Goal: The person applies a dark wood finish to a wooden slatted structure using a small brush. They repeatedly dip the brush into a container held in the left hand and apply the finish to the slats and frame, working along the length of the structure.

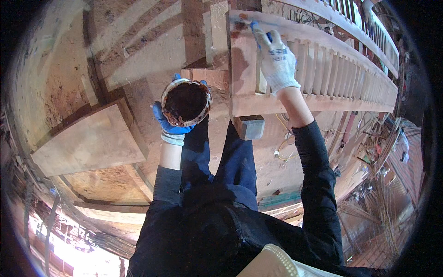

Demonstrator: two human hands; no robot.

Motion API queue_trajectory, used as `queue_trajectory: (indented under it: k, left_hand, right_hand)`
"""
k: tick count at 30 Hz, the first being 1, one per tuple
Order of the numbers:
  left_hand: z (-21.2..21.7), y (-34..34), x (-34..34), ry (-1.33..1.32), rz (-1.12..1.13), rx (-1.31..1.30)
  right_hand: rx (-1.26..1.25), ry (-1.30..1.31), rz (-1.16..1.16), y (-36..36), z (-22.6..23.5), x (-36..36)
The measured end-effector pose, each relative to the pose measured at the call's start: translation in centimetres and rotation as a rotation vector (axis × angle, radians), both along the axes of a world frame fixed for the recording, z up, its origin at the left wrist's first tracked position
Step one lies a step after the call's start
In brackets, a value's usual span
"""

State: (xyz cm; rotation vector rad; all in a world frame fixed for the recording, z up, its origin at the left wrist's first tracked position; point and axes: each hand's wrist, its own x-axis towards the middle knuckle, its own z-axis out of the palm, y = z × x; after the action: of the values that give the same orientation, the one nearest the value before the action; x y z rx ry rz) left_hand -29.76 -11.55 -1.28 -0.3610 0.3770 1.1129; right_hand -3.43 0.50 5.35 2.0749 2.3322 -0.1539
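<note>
Nearest of all, a pale piece with a dotted edge [277, 264] juts up over the person's dark clothing [198, 231]. Past it, left of centre, a crusty-rimmed round tub [187, 102] holds something dark; the gloved left hand [168, 121] is closed around its side. To the right lies a slatted wooden panel [318, 64], and the gloved right hand [277, 57] reaches its far left corner, near reddish-brown smears [239, 26] — fingers bent, though I can't tell whether they pinch anything. A block [250, 128] shows at the panel's near edge; a flat board [94, 143] lies off left, another slatted panel [362, 39] far right.
</note>
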Motion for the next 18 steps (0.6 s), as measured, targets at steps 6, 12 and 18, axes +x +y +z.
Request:
queue_trajectory:
  k: [6, 12, 18]
  left_hand:
    - [-0.9, -0.4, -0.4, 0.076, 0.005, 0.036]
    - [-1.6, -0.7, -0.5, 0.194, 0.007, 0.021]
    - [-1.4, -0.6, -0.8, -0.043, 0.008, 0.018]
  right_hand:
    - [0.016, -0.024, 0.001, 1.5, 0.2, -0.8]
    - [0.071, 0.029, 0.024, 1.6, 0.7, -0.3]
    - [0.026, 0.026, 0.034, 0.9, -0.2, -0.4]
